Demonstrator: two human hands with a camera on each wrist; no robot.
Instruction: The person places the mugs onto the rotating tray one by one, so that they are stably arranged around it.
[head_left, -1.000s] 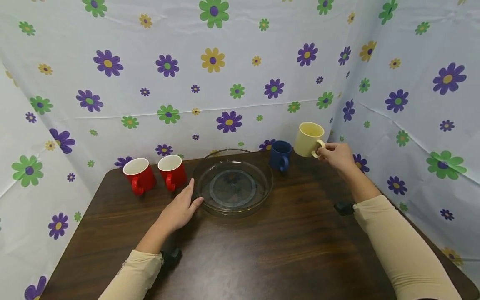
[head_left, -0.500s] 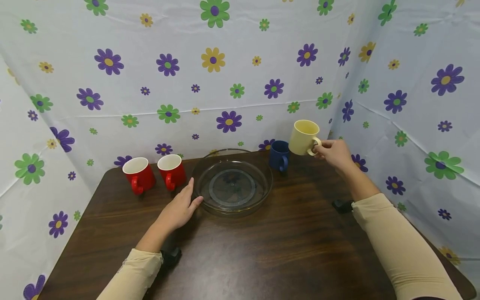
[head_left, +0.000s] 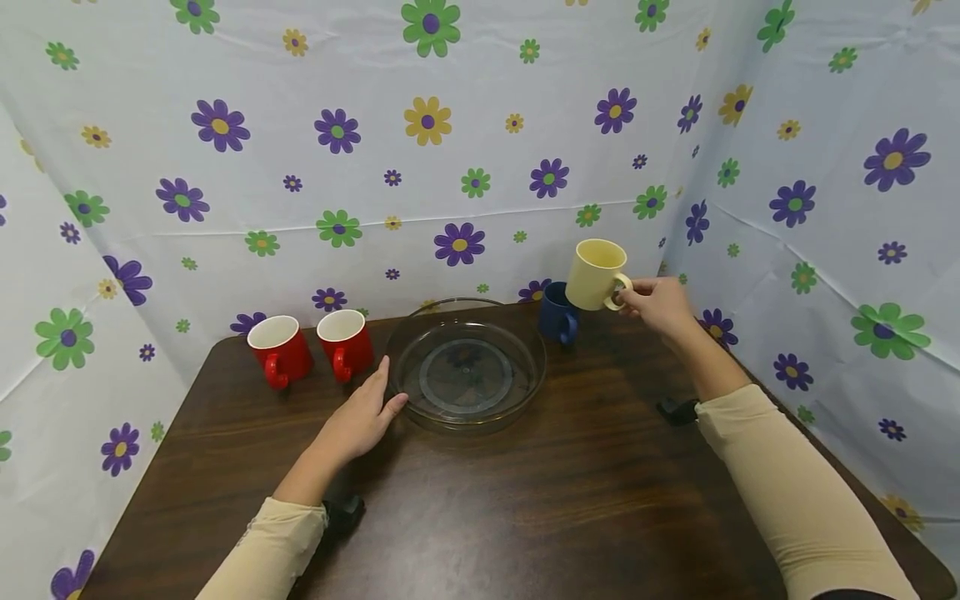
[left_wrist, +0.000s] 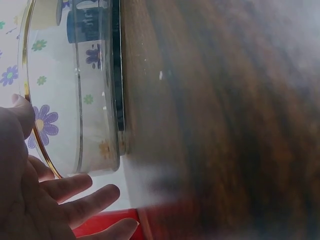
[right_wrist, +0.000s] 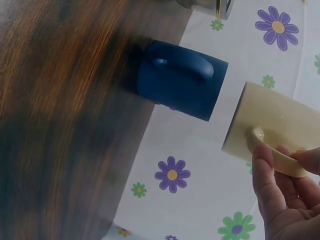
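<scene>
By its handle, my right hand point(head_left: 656, 307) holds a pale yellow mug point(head_left: 594, 275) in the air. The mug hangs upright, to the right of and higher than the blue mug point(head_left: 557, 317), partly overlapping it in the head view. In the right wrist view, thumb and fingers pinch the handle of the yellow mug point(right_wrist: 280, 122), apart from the blue mug point(right_wrist: 180, 82). With fingers extended, my left hand point(head_left: 358, 417) touches the left rim of a round clear glass dish point(head_left: 468, 421). Its thumb lies at the rim of the glass dish point(left_wrist: 95, 160) in the left wrist view.
Two red mugs with white insides, a left one point(head_left: 288, 362) and a right one point(head_left: 351, 350), stand left of the dish. All this is on a dark wooden table point(head_left: 525, 517). A flowered white cloth point(head_left: 375, 192) hangs behind and at both sides.
My right hand has carried the yellow mug leftward and slightly up, from right of the blue mug to partly overlapping it in view. The left hand has stayed at the dish.
</scene>
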